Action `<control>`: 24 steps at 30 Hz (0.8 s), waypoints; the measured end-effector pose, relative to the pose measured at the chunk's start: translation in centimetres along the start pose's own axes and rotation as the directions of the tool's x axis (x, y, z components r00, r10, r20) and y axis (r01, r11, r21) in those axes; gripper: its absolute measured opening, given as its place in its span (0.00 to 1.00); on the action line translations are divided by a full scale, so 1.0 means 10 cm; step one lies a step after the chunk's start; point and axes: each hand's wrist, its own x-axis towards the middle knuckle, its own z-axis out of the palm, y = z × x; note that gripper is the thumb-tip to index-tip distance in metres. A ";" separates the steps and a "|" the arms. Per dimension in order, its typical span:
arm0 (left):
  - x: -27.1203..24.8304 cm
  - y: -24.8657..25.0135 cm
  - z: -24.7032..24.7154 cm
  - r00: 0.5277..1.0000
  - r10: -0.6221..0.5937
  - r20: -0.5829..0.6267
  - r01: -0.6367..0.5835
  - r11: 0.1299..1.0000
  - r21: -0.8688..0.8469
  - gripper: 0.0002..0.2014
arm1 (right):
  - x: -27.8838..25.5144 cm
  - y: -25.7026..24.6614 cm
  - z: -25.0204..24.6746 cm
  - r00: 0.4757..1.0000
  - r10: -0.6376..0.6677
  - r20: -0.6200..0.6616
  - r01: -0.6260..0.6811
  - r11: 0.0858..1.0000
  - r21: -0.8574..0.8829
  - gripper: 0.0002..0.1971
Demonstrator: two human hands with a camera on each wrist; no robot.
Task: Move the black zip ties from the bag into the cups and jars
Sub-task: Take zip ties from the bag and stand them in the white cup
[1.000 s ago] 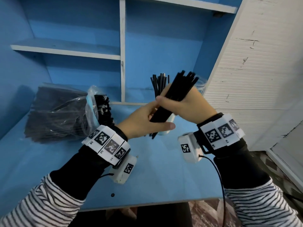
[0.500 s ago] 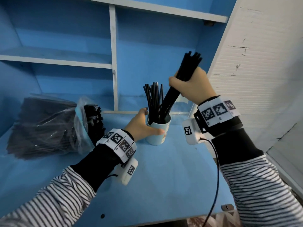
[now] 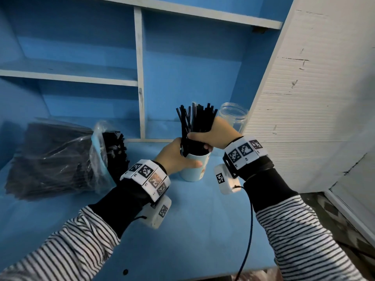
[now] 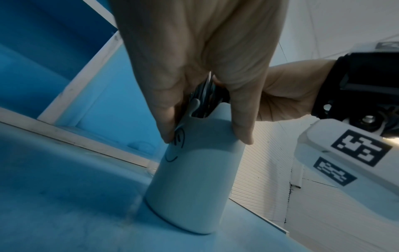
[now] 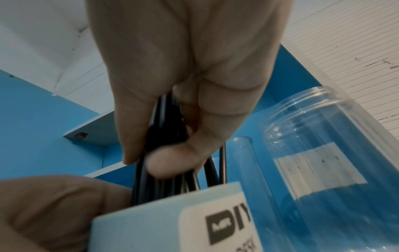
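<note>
A pale blue cup (image 3: 192, 169) stands mid-table with a thick bundle of black zip ties (image 3: 197, 120) upright in it. My left hand (image 3: 174, 157) grips the cup near its rim; the left wrist view shows fingers and thumb wrapped on the cup (image 4: 194, 179). My right hand (image 3: 211, 134) grips the zip ties just above the rim, its fingers curled round the ties (image 5: 168, 136) over the cup (image 5: 172, 221). The clear plastic bag (image 3: 58, 157) full of black zip ties lies at the left, mouth toward the cup.
A clear empty jar (image 3: 234, 118) stands behind the cup by the white wall; next to the jar (image 5: 336, 162) is a second clear container (image 5: 241, 167). Blue shelves (image 3: 69, 75) rise behind the blue table (image 3: 192, 230). A cable (image 3: 248, 230) hangs from my right wrist.
My right hand has lowered the bundle down into the cup. My left hand let go of the ties and took hold of the cup.
</note>
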 end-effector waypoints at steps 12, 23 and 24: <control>-0.02 0.01 0.01 0.999 0.025 0.028 -0.026 0.999 0.031 0.44 | -0.08 0.00 0.02 0.989 0.016 -0.145 -0.009 0.999 0.048 0.12; -0.26 -0.11 -0.18 0.987 -0.015 -0.161 0.027 0.997 0.069 0.34 | -0.24 -0.17 0.21 0.861 -0.026 -0.508 0.150 0.967 0.204 0.09; -0.32 -0.11 -0.26 0.974 0.047 -0.222 -0.033 0.997 0.069 0.26 | -0.27 -0.23 0.23 0.830 -0.072 -0.553 0.208 0.960 0.187 0.08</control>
